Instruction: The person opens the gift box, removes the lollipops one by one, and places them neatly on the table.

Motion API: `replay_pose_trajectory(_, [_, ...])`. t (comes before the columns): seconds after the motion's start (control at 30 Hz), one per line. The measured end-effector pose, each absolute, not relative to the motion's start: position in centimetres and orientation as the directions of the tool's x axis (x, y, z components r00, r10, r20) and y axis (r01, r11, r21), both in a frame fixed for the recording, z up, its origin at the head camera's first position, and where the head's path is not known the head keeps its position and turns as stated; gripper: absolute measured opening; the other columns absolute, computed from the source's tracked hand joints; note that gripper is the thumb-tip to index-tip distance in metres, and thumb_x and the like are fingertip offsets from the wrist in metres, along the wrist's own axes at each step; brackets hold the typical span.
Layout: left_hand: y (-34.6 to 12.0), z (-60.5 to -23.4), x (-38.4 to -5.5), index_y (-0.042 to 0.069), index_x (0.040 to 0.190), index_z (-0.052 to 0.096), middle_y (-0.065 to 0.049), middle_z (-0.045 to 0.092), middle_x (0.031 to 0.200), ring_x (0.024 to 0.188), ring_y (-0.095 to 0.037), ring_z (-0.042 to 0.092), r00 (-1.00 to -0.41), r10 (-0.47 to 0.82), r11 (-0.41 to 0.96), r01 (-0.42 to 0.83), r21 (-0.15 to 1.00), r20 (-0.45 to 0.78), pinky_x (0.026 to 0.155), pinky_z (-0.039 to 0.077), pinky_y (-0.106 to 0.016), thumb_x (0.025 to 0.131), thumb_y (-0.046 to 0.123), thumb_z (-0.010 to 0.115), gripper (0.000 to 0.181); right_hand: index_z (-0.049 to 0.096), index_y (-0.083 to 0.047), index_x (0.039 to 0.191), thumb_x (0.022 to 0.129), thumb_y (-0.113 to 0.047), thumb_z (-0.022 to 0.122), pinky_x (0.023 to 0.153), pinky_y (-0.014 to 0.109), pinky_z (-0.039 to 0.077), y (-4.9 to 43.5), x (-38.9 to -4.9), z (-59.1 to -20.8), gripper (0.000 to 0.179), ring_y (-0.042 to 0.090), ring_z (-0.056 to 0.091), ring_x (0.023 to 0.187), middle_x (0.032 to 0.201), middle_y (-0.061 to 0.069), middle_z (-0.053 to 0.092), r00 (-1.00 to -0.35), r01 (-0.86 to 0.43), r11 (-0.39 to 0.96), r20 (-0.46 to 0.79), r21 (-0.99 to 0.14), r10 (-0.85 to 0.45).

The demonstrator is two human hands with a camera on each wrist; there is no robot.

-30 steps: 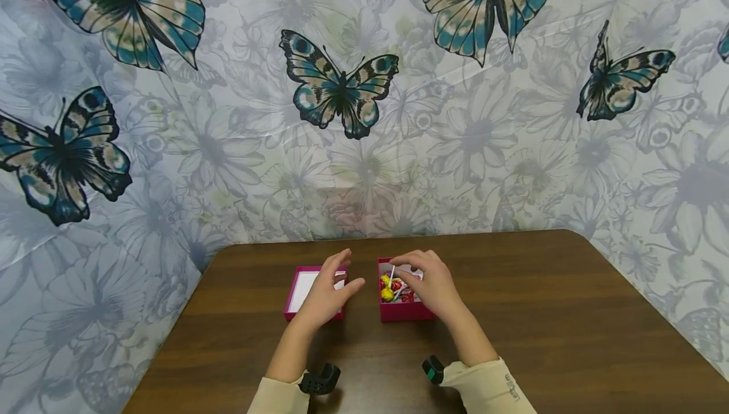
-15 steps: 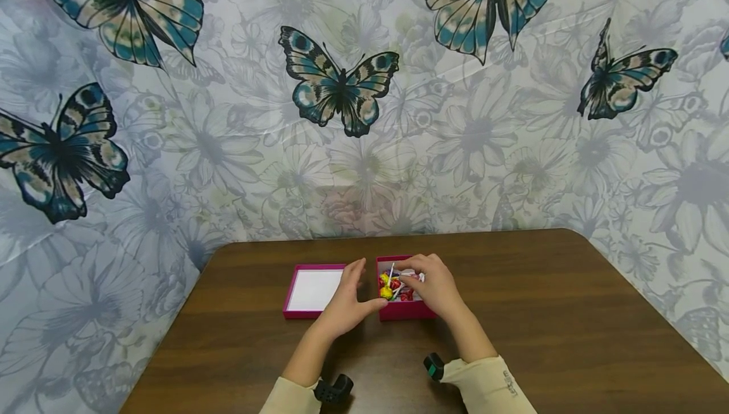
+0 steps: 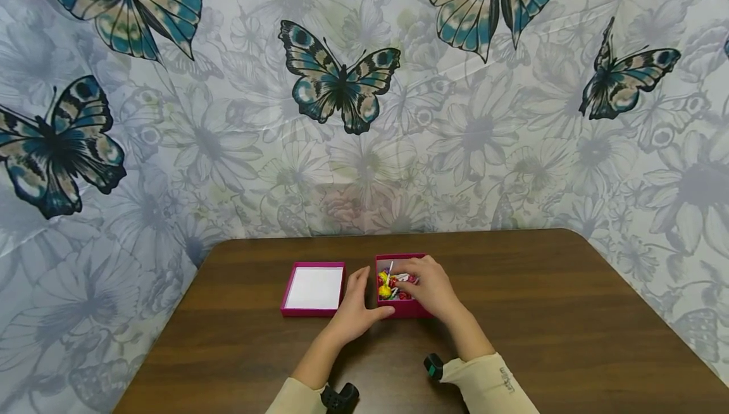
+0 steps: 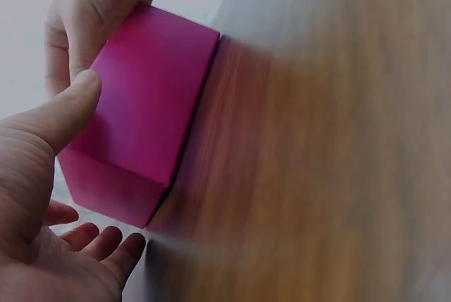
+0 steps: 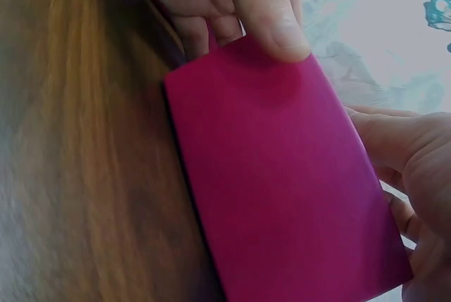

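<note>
A magenta box (image 3: 401,310) stands on the table, holding lollipops (image 3: 385,290) in yellow and red wrappers, one white stick pointing up. My left hand (image 3: 355,314) is at its left side, with the thumb along the front wall and the other fingers loosely extended beside the left wall. In the left wrist view that thumb overlaps the box's upper edge. My right hand (image 3: 434,286) reaches over the right rim, its fingertips down among the lollipops. I cannot tell whether they pinch one. The right wrist view shows the box's outer wall (image 5: 282,168) but hides the contents.
The box's lid (image 3: 312,287) lies to the left, white inside up with a magenta rim. A brown wooden table (image 3: 541,319) carries both. Behind it hangs a butterfly-patterned cloth (image 3: 353,180). Black bands (image 3: 340,397) are worn at both wrists.
My left hand has moved right, from over the lid to the box's left side, uncovering the lid. The right hand stays at the box, its fingers shifting slightly left inside it.
</note>
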State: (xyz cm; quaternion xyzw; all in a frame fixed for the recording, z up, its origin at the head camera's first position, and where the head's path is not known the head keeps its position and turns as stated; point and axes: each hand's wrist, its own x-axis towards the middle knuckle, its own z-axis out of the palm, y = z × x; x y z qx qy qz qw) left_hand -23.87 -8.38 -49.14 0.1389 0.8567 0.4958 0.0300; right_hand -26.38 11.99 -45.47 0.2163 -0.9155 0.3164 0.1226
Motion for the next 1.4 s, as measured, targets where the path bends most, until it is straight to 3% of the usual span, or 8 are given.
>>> replay_pose_trajectory(0.23, [-8.0, -49.8, -23.9, 0.002, 0.157, 0.022, -0.023, 0.022, 0.158, 0.143, -0.043, 0.035, -0.963, 0.243, 0.436, 0.218, 0.873, 0.119, 0.114, 0.035, -0.063, 0.084, 0.041, 0.079, 0.101, 0.078, -0.021, 0.109, 0.084, -0.019, 0.081, 0.081, 0.036, 0.051, 12.2, -27.0, -45.0, 0.025, 0.012, 0.050, 0.092, 0.112, -0.003, 0.074, -0.842, -0.537, 0.699, 0.353, -0.472, -0.408])
replay_pose_trajectory(0.5, [-7.5, -50.1, -23.6, 0.005, 0.156, 0.027, -0.020, 0.026, 0.159, 0.133, -0.039, 0.048, -0.969, 0.214, 0.433, 0.206, 0.878, 0.121, 0.110, 0.044, -0.056, 0.085, 0.036, 0.079, 0.094, 0.076, -0.021, 0.114, 0.086, -0.020, 0.078, 0.082, 0.034, 0.052, 12.1, -27.8, -44.7, 0.029, 0.013, 0.052, 0.096, 0.115, -0.004, 0.073, -0.782, -0.621, 0.638, 0.293, -0.455, -0.551])
replay_pose_trajectory(0.73, [-7.5, -50.3, -23.7, 0.004, 0.155, 0.030, -0.021, 0.031, 0.156, 0.134, -0.038, 0.048, -0.965, 0.214, 0.432, 0.231, 0.872, 0.150, 0.109, 0.045, -0.055, 0.086, 0.034, 0.079, 0.089, 0.075, -0.015, 0.115, 0.086, -0.018, 0.077, 0.084, 0.032, 0.052, 11.8, -28.1, -44.2, 0.030, 0.016, 0.054, 0.099, 0.118, -0.001, 0.073, -0.736, -0.661, 0.594, 0.244, -0.459, -0.631])
replay_pose_trajectory(1.03, [-7.6, -50.5, -23.8, 0.006, 0.155, 0.031, -0.019, 0.033, 0.154, 0.123, -0.034, 0.059, -0.959, 0.231, 0.410, 0.247, 0.878, 0.162, 0.103, 0.052, -0.046, 0.087, 0.031, 0.078, 0.086, 0.076, -0.018, 0.113, 0.087, -0.022, 0.077, 0.084, 0.029, 0.052, 11.5, -28.7, -44.2, 0.027, 0.014, 0.054, 0.099, 0.120, -0.002, 0.072, -0.722, -0.675, 0.617, 0.189, -0.406, -0.666])
replay_pose_trajectory(1.4, [-7.5, -50.5, -23.8, 0.007, 0.156, 0.030, -0.018, 0.033, 0.154, 0.124, -0.031, 0.058, -0.958, 0.236, 0.383, 0.243, 0.891, 0.160, 0.103, 0.052, -0.041, 0.088, 0.029, 0.078, 0.086, 0.079, -0.022, 0.106, 0.086, -0.026, 0.079, 0.084, 0.028, 0.051, 11.3, -29.1, -44.5, 0.021, 0.014, 0.055, 0.098, 0.117, -0.003, 0.073, -0.711, -0.688, 0.625, 0.170, -0.368, -0.683])
